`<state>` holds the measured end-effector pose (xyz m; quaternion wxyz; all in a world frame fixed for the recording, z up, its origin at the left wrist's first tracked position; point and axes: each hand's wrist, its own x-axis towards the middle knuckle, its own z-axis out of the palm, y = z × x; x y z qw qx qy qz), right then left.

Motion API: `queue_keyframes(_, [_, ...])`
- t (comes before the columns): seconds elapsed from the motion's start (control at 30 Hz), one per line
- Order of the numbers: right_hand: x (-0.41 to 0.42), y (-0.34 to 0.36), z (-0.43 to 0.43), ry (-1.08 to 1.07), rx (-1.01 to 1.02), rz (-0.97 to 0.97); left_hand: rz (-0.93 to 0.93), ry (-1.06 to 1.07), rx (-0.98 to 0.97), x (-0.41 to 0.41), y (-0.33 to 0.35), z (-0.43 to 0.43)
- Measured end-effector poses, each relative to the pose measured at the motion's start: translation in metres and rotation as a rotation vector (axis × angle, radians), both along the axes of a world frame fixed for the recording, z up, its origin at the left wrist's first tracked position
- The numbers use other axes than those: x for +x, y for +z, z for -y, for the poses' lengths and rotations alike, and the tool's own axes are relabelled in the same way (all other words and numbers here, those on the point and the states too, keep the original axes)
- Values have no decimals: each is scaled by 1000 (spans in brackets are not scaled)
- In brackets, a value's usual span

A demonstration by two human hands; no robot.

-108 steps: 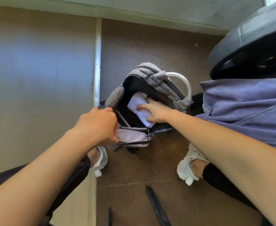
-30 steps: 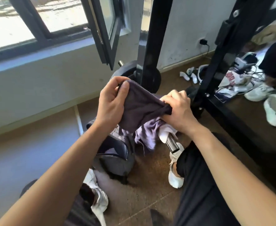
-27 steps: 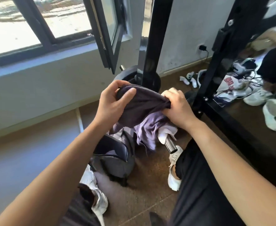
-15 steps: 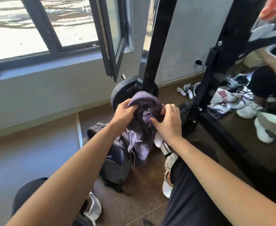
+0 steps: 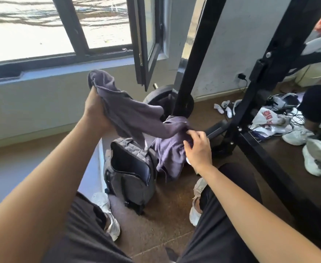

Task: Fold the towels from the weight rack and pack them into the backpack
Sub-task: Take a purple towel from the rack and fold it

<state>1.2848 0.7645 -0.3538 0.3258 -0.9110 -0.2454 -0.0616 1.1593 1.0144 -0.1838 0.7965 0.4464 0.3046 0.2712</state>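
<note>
Brown speckled floor [image 5: 155,234] under you, black-framed window [image 5: 76,35] beyond your left hand [image 5: 97,112]. That hand is raised and clenched on one end of the dark grey-purple cloth towel [image 5: 131,114], which sags across towards your right hand [image 5: 197,147]. Right hand sits lower, fingers curled at the cloth where the dark towel's far end meets the lighter lavender towel [image 5: 169,158]; can't tell which of the two it grips, or whether it grips at all. Lavender towel hangs bunched just left of your right hand, touching it. Grey fabric backpack [image 5: 131,175] stands upright on the floor below and between your hands, main compartment unzipped and gaping, lavender towel just beside its right edge. Black steel weight rack [image 5: 192,59] rises behind your right hand, with a black weight plate [image 5: 165,95] at its foot.
</note>
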Motion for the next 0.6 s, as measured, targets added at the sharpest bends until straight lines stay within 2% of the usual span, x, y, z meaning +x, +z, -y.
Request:
queue_keyframes(0.07, [-1, 1, -3, -9, -31, 5, -104, 26, 115, -17, -3, -6])
queue_keyframes(0.13, [-4, 5, -5, -27, -83, 34, -157, -6, 131, -30, -16, -10])
queue_keyframes(0.23, [-15, 9, -7, -78, -128, 106, -118, -47, -14, -47, -34, 0])
queue_keyframes(0.3, [-27, 16, -8, -44, -75, 195, -105, -93, -34, -59, -50, 8])
queue_keyframes(0.37, [-42, 30, -11, 147, 81, 192, -136, -162, 18, -70, -66, 16])
queue_keyframes(0.4, [-52, 39, -12, 291, 172, 56, -142, -196, 53, -76, -71, 22])
queue_keyframes(0.5, [-91, 68, -16, 682, 252, -631, -144, -296, 141, -89, -77, 38])
queue_keyframes(0.53, [-101, 70, -18, 761, 235, -773, -138, -320, 162, -92, -80, 42])
queue_keyframes(0.6, [-114, 63, -22, 846, 216, -920, -147, -375, 213, -97, -87, 47])
